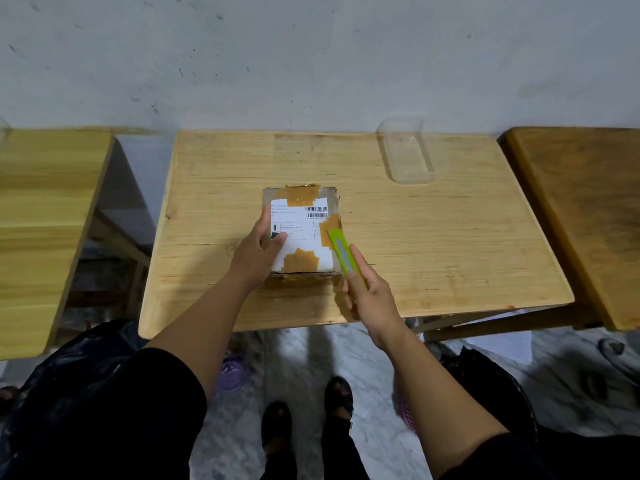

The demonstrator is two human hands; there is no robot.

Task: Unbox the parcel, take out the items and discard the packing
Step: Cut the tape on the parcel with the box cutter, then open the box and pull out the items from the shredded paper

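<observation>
Brown tape seals the parcel (301, 230). Left hand (258, 251) pins it flat, unclenched; right hand (369, 292), gripping the green utility knife (343, 252), should slit shallowly along the seam.

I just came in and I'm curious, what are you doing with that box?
A person is opening a small taped cardboard parcel with a white label on the wooden table. The left hand holds the parcel down, and the right hand holds a lime-green utility knife at its right edge. The parcel is sealed.

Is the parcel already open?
No, the parcel is closed, brown tape over its edges, with the green cutter at its right side.
</observation>
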